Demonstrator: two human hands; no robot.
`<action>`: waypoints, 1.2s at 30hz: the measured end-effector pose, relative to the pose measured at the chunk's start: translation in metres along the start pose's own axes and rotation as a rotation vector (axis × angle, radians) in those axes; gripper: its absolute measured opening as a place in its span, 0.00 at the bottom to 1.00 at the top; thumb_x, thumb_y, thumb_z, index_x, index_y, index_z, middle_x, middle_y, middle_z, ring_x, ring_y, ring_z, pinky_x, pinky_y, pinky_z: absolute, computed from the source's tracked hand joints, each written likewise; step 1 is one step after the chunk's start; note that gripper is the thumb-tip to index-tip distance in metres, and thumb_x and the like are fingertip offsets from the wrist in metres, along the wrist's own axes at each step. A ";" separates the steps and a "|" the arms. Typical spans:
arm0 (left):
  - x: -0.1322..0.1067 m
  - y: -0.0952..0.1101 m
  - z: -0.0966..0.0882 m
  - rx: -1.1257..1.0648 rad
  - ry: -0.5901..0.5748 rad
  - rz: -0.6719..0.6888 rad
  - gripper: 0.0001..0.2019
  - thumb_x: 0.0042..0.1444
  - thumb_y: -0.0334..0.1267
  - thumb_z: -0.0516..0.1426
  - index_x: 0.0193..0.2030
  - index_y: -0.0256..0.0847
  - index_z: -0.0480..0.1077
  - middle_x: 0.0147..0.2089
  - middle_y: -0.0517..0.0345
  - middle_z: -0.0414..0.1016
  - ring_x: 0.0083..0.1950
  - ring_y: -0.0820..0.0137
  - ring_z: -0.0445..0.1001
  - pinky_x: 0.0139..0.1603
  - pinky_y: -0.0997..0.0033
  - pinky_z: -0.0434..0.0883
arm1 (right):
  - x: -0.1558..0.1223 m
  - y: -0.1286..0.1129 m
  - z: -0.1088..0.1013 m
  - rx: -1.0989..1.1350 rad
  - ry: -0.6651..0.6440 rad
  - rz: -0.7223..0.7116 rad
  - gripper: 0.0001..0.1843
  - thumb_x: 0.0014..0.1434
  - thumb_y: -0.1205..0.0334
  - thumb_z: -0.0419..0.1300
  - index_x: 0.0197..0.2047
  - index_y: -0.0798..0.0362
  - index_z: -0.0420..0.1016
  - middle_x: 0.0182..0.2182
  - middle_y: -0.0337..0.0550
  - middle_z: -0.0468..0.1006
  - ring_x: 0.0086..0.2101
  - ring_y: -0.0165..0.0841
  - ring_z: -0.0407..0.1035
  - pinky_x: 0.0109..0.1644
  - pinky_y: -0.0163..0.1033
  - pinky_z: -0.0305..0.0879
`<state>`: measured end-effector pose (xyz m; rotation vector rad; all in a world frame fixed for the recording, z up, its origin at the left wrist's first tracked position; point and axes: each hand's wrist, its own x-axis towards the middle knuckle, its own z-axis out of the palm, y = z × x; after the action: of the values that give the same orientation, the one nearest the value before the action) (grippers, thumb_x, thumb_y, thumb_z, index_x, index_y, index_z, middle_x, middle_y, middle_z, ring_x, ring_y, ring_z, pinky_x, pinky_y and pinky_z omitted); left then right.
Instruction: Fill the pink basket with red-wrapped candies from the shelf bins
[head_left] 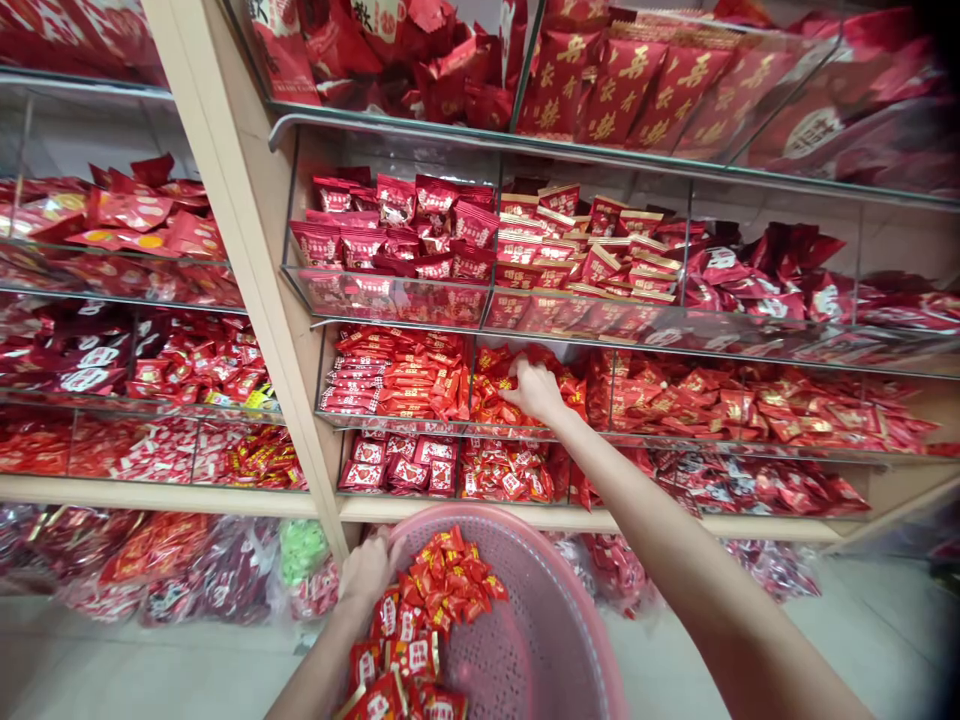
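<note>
Shelf unit (247, 230): bays well stocked | pink basket (604, 640): below, part filled, right side bare | left hand (367, 568): fingers gripping basket's left rim | right hand (536, 390): fingers bent in a bay, catch hidden, cannot tell | larger packets (412, 657): in basket | small sweets (454, 580): heaped beside them; red-gold sweets (489, 402) remain under right hand

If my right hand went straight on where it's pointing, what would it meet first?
Probably the red candies in front of your right hand; depth is unclear, so it may already touch them.
</note>
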<state>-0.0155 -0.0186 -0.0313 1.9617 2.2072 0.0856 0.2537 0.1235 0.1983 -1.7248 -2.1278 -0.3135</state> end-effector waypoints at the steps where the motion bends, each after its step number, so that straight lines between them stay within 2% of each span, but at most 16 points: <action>1: 0.000 0.000 0.001 0.000 0.003 -0.001 0.25 0.58 0.53 0.36 0.46 0.38 0.65 0.38 0.46 0.76 0.39 0.59 0.75 0.37 0.65 0.67 | 0.000 0.001 0.001 0.005 -0.001 -0.004 0.19 0.49 0.54 0.59 0.41 0.54 0.61 0.37 0.50 0.73 0.40 0.43 0.64 0.38 0.41 0.57; 8: 0.002 -0.001 0.003 -0.001 0.019 0.016 0.25 0.58 0.53 0.36 0.45 0.39 0.65 0.37 0.46 0.76 0.38 0.59 0.75 0.36 0.64 0.68 | -0.002 0.003 0.001 0.123 0.047 0.031 0.17 0.46 0.58 0.58 0.39 0.53 0.61 0.36 0.45 0.72 0.38 0.40 0.64 0.37 0.39 0.56; 13: 0.001 -0.001 0.002 0.014 0.008 0.006 0.26 0.58 0.53 0.36 0.45 0.39 0.66 0.36 0.46 0.77 0.38 0.59 0.75 0.35 0.65 0.68 | -0.017 0.003 -0.017 0.313 0.150 0.042 0.15 0.46 0.55 0.58 0.37 0.51 0.60 0.33 0.41 0.71 0.35 0.36 0.62 0.36 0.38 0.57; 17: 0.001 0.000 0.002 0.026 0.004 0.005 0.26 0.58 0.53 0.36 0.46 0.38 0.66 0.36 0.46 0.76 0.38 0.59 0.75 0.35 0.65 0.68 | -0.054 -0.005 -0.039 0.498 0.230 -0.045 0.14 0.48 0.55 0.57 0.36 0.51 0.58 0.35 0.41 0.70 0.34 0.33 0.62 0.38 0.39 0.58; 20: 0.002 0.000 0.003 0.027 -0.006 -0.010 0.27 0.58 0.53 0.37 0.47 0.37 0.66 0.37 0.45 0.76 0.39 0.58 0.75 0.36 0.65 0.68 | -0.098 -0.014 -0.038 0.609 0.172 -0.131 0.12 0.50 0.57 0.56 0.36 0.51 0.58 0.39 0.42 0.69 0.37 0.33 0.63 0.41 0.38 0.59; 23: 0.002 0.000 0.004 0.025 0.001 -0.019 0.27 0.58 0.53 0.37 0.47 0.37 0.67 0.38 0.45 0.76 0.39 0.58 0.75 0.36 0.65 0.68 | -0.144 -0.018 -0.008 0.625 0.001 -0.175 0.10 0.50 0.60 0.56 0.36 0.50 0.59 0.39 0.42 0.69 0.40 0.33 0.63 0.42 0.38 0.59; 27: 0.002 0.000 0.004 0.037 0.010 0.004 0.26 0.58 0.53 0.37 0.45 0.38 0.67 0.37 0.45 0.77 0.39 0.58 0.75 0.36 0.63 0.68 | -0.194 -0.010 0.064 0.523 -0.292 -0.212 0.10 0.49 0.62 0.56 0.36 0.51 0.60 0.35 0.41 0.69 0.37 0.34 0.63 0.40 0.38 0.59; 30: 0.001 0.000 0.003 0.033 0.004 0.009 0.25 0.58 0.52 0.38 0.46 0.38 0.66 0.37 0.45 0.77 0.39 0.58 0.75 0.36 0.64 0.68 | -0.217 0.000 0.111 0.416 -0.505 -0.251 0.12 0.47 0.67 0.57 0.36 0.51 0.61 0.33 0.40 0.70 0.35 0.34 0.65 0.37 0.36 0.59; 33: 0.001 0.000 0.002 0.021 0.002 0.008 0.25 0.58 0.51 0.38 0.49 0.37 0.64 0.37 0.45 0.77 0.39 0.59 0.75 0.36 0.65 0.68 | -0.226 0.006 0.137 0.342 -0.616 -0.275 0.15 0.46 0.67 0.57 0.39 0.51 0.61 0.36 0.42 0.71 0.36 0.36 0.66 0.35 0.36 0.59; 36: 0.000 0.001 -0.001 0.017 -0.009 0.001 0.25 0.58 0.51 0.39 0.49 0.37 0.64 0.38 0.45 0.76 0.40 0.60 0.75 0.37 0.67 0.68 | -0.225 0.005 0.147 0.291 -0.653 -0.271 0.17 0.46 0.68 0.56 0.42 0.50 0.62 0.38 0.43 0.71 0.38 0.38 0.67 0.37 0.37 0.60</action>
<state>-0.0144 -0.0182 -0.0306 1.9683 2.2088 0.0576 0.2749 -0.0162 -0.0305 -1.4935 -2.6907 0.5448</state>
